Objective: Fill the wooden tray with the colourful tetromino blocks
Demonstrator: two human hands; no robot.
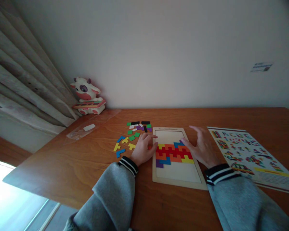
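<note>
A wooden puzzle tray lies on the brown table, with a band of red, orange, yellow, blue and purple pieces fitted across its middle. My left hand rests at the tray's left edge, fingers curled round a small red piece. My right hand lies at the tray's right edge with fingers stretched out, fingertips touching the fitted pieces near a blue one. Loose pieces in green, yellow, blue, black, white and purple are scattered just left of the tray.
A printed pattern sheet lies right of the tray. A toy cow stands at the back left corner by the curtain. A clear plastic bag lies in front of it. The table's left edge drops off near the window.
</note>
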